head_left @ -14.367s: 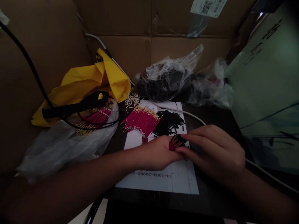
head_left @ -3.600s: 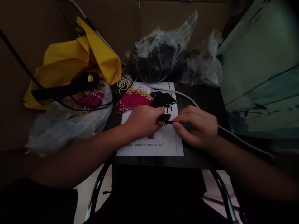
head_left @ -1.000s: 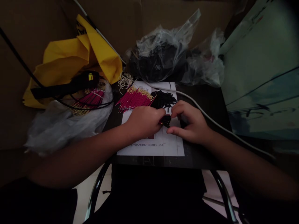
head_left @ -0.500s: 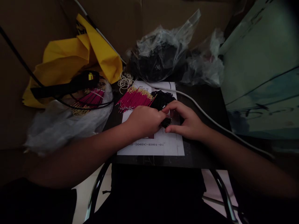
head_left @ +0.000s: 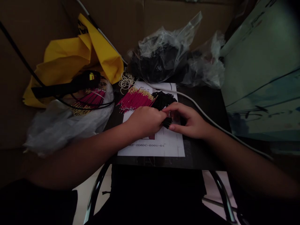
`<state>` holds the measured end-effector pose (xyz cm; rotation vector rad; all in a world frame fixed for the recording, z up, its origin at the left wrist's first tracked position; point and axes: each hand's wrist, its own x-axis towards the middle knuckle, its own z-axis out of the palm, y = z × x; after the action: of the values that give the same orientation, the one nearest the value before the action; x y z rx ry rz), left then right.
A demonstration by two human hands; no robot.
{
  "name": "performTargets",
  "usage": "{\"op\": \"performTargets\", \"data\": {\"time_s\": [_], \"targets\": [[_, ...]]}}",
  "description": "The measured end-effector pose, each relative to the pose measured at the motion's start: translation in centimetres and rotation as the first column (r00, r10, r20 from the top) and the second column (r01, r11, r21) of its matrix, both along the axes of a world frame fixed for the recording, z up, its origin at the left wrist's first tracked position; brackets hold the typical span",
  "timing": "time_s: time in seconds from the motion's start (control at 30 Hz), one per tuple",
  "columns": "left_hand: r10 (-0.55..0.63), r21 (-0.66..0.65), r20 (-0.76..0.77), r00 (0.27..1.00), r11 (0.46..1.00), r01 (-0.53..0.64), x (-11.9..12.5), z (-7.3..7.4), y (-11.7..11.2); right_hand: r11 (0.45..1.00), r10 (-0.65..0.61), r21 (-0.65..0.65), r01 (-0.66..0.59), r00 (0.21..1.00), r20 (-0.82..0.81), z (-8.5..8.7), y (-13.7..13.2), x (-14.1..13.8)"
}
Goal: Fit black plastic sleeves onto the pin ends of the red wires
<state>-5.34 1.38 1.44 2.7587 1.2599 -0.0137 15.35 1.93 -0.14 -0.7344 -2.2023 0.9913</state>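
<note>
My left hand (head_left: 147, 121) is closed around a bundle of short black wires (head_left: 167, 122), whose tips stick out on its right side. My right hand (head_left: 191, 122) curves about that end, its index fingertip against the left thumb area and its own thumb beside the wire tips, with a gap between them. Just beyond the hands lies a pile of black wires (head_left: 164, 98). To its left, red wires (head_left: 136, 99) with yellowish and silvery ends are spread in a row. Beneath is a printed white sheet (head_left: 173, 147).
Clear plastic bags with dark contents (head_left: 161, 59) stand at the back. A yellow bag (head_left: 67, 56) and a plastic bag (head_left: 70, 125) with more red wires are at left. A white cable (head_left: 199, 107) crosses the dark table (head_left: 211, 97); pale rubber bands (head_left: 126, 80) lie behind the red wires.
My right thumb has shifted slightly right and the wire tips show a little more. My left hand stays closed on the bundle, almost unmoved.
</note>
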Motion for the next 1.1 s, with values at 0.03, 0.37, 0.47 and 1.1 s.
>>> {"op": "performTargets", "data": {"time_s": [0.03,0.37,0.47,1.1], "targets": [[-0.001,-0.010,-0.004,1.000,1.000,0.000,0.0,-0.1,0.0,1.000,-0.006,-0.003,0.006,1.000,0.000,-0.1,0.0,0.0],[0.039,-0.010,0.165,0.986,0.999,-0.037,-0.4,-0.3,0.5,0.985,-0.135,0.095,0.144,0.986,-0.092,-0.3,0.0,0.2],[0.120,-0.054,0.430,0.895,0.993,-0.107,-0.7,-0.7,1.0,0.925,-0.323,0.187,0.332,0.943,-0.079,-0.3,0.3,0.3],[0.123,-0.084,0.805,0.580,0.992,-0.093,-0.3,-0.7,1.2,0.916,-0.282,0.370,0.156,0.906,0.315,-1.6,0.2,-0.7]]}}
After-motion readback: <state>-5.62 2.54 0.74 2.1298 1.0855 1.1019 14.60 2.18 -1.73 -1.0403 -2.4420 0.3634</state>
